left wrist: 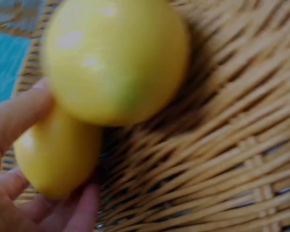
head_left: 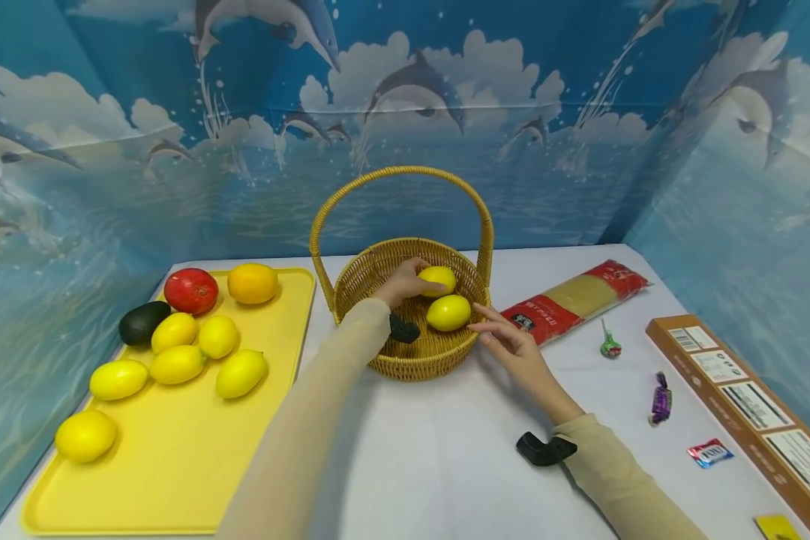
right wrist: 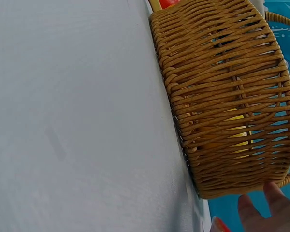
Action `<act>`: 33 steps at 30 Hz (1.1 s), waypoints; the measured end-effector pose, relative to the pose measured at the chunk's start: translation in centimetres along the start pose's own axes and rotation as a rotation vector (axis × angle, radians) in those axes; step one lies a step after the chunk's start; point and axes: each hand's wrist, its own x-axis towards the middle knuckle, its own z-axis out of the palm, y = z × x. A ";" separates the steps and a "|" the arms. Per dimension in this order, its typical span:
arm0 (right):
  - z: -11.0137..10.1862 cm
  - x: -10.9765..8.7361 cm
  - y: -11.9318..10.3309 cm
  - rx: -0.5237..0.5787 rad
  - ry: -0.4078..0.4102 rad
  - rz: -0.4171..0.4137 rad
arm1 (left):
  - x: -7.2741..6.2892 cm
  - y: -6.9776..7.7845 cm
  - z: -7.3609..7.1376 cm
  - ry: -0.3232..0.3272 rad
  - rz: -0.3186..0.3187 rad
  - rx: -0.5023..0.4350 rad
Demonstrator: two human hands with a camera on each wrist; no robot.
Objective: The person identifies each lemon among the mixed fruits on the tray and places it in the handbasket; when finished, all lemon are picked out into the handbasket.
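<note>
Inside the round wicker basket [head_left: 418,367], my left hand [head_left: 402,283] holds a yellow lemon [head_left: 440,280], its thumb over the near side. In the left wrist view the thumb and fingers curl round this lemon [left wrist: 60,157]. A second lemon [head_left: 448,313] lies just in front of it in the basket and looms large in the left wrist view, where it is blurred. My right hand [head_left: 518,360] is at the basket's right side, fingers loosely extended against or close to the rim; contact is hard to tell. Nothing is in its grasp.
On the left, a yellow tray [head_left: 169,465] bears several lemons, an avocado [head_left: 143,323], a red fruit [head_left: 191,291] and an orange-yellow fruit [head_left: 253,283]. To the right lie a red noodle packet [head_left: 574,301], a lollipop [head_left: 610,346], wrapped sweets [head_left: 661,400] and a long cardboard box [head_left: 742,405].
</note>
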 end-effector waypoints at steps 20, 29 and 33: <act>-0.6 0.2 2.4 -0.028 -0.019 0.023 | -19.7 2.9 -9.2 0.113 0.437 0.082; -0.8 0.3 2.4 -0.012 -0.010 -0.004 | -29.5 -7.5 -15.8 0.380 0.282 -0.094; -0.7 0.3 2.7 0.005 -0.025 -0.017 | -30.0 -12.1 -16.4 0.369 0.176 -0.119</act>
